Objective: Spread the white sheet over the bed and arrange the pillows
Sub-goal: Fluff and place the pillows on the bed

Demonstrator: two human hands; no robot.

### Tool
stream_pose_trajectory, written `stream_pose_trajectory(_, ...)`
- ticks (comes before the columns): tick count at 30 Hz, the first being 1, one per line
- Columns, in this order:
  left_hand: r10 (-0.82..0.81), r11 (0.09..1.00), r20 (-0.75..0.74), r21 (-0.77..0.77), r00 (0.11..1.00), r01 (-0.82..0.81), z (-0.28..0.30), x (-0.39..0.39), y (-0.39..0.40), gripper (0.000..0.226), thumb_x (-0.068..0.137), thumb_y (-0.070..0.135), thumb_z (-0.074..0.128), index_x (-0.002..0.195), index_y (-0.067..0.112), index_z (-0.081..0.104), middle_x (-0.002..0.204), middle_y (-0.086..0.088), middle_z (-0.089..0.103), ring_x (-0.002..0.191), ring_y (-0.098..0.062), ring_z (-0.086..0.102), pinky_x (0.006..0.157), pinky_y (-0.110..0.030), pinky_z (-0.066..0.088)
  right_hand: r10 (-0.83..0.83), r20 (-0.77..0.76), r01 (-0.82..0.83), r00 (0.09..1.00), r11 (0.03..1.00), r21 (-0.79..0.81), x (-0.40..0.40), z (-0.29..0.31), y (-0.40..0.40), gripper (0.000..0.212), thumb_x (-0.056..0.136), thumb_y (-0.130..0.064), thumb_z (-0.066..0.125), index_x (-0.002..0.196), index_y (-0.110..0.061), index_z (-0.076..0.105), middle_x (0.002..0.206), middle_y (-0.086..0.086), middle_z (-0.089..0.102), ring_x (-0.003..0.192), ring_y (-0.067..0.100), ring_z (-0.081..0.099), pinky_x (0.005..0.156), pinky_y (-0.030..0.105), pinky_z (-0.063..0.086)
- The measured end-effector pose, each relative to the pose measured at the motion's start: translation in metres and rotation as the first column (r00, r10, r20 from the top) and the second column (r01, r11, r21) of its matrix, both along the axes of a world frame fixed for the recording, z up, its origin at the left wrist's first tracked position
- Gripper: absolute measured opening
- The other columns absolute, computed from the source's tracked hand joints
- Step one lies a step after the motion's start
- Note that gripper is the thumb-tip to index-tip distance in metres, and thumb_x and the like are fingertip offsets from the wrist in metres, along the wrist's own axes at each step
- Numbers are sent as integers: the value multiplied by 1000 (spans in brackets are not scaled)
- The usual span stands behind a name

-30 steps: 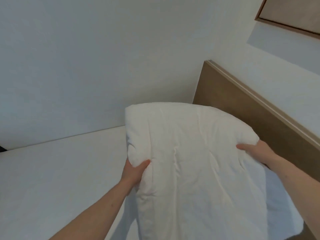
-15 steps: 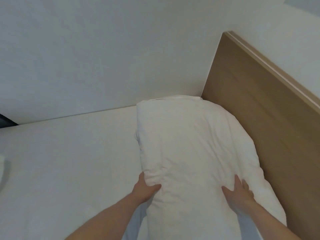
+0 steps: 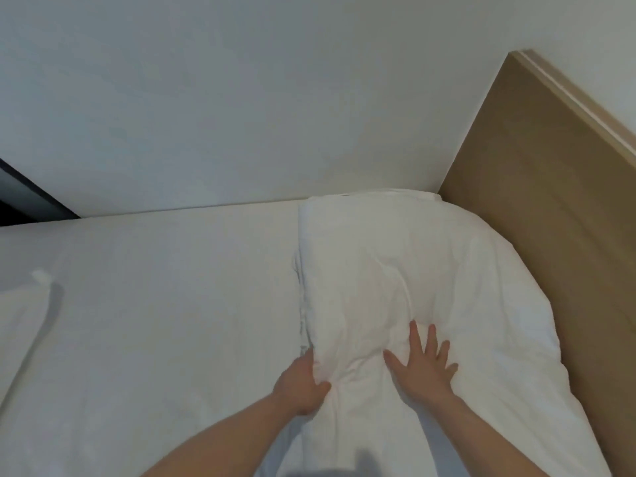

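Plain white wall [image 3: 241,98], tan wooden headboard [image 3: 550,201] at right, dark opening [image 3: 20,201] far left.

A bedroom, at the head of my bed.

I stand over a bed [image 3: 155,321] covered in a smooth white sheet [image 3: 172,373], with a plump white pillow [image 3: 430,270] lying against a light wooden headboard [image 3: 550,201]. The bed sits pushed into a corner, and a plain pale wall [image 3: 241,98] runs along its far side.
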State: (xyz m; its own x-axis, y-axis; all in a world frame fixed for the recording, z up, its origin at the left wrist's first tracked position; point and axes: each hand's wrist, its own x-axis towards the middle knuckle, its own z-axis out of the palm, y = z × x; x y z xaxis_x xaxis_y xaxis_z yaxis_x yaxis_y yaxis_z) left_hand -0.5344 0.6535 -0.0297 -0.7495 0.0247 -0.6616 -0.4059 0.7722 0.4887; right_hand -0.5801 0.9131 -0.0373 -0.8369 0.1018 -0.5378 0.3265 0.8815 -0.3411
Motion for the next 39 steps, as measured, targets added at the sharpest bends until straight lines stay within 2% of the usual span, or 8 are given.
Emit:
stream_pose_trajectory(4, -134, 988, 325, 123, 936, 99, 0, -26, -41, 56, 74, 32, 80, 127, 28, 62, 118, 4, 68, 105, -16, 66, 84, -24, 50, 60, -160, -72, 985, 995, -67, -22, 15, -35, 92, 88, -81, 38, 157, -45, -11, 166, -9, -26, 154, 29, -19, 121, 62, -3)
stream_pose_trajectory(7, 227, 947, 276, 162, 934, -278, 5, -79, -54, 38, 76, 14, 66, 114, 17, 65, 101, -2, 65, 86, -15, 60, 73, -29, 52, 111, -233, -126, 966, 991, -51, -36, 10, -56, 93, 85, -85, 36, 156, -48, -11, 165, -13, -26, 154, 27, -21, 121, 61, -6)
stream_pose_trajectory(11, 629, 748, 63, 223, 774, -626, -2, -157, -70, 27, 87, 28, 63, 110, 14, 62, 116, -6, 66, 101, -23, 65, 87, -37, 55, 206, -253, -195, 945, 978, 69, -38, -26, -58, 91, 84, -89, 23, 154, -49, -19, 165, -10, -27, 152, 29, -26, 120, 63, -10)
stream_pose_trajectory(16, 719, 602, 182, 320, 671, -732, -30, -214, -70, 73, 83, 71, 61, 128, 13, 56, 124, -6, 61, 110, -25, 60, 90, -36, 48, 293, -296, -238, 909, 949, 209, -33, -78, -51, 93, 84, -89, 16, 160, -41, -7, 168, -4, -21, 153, 33, -23, 120, 67, -1)
stream_pose_trajectory(21, 683, 503, 348, 413, 642, -759, -88, -266, -63, 142, 35, 104, 62, 150, 24, 46, 141, 3, 61, 123, -23, 60, 110, -45, 45, 276, -368, -207, 888, 954, 217, -40, -117, -52, 95, 82, -89, 21, 160, -35, 19, 171, 3, 7, 156, 38, -4, 118, 71, 9)
stream_pose_trajectory(25, 745, 403, 267, 549, 611, -732, -89, -291, -42, 93, 63, 64, 87, 138, 19, 56, 126, 0, 71, 103, -18, 73, 94, -39, 57, 283, -443, -210, 851, 956, 207, -41, -135, -48, 94, 80, -81, 40, 157, -28, 32, 167, 10, 22, 154, 44, 5, 116, 72, 8)
stream_pose_trajectory(29, 729, 578, -99, 619, 677, -532, -68, -310, -12, 73, 72, 11, 86, 132, 25, 46, 121, 3, 65, 101, -10, 69, 77, -22, 57, 254, -443, -193, 860, 965, 177, -49, -155, -40, 94, 79, -80, 42, 158, -30, 25, 167, 11, 20, 154, 44, 4, 115, 74, 7)
stream_pose_trajectory(39, 651, 759, -256, 223, 715, -611, -162, -343, -23, 70, 73, 66, 62, 136, 38, 46, 132, 7, 62, 125, -23, 57, 113, -50, 37, 234, -514, -177, 825, 971, 158, -83, -201, -49, 91, 72, -74, 53, 151, -33, 36, 160, 7, 33, 147, 45, 24, 120, 67, 5)
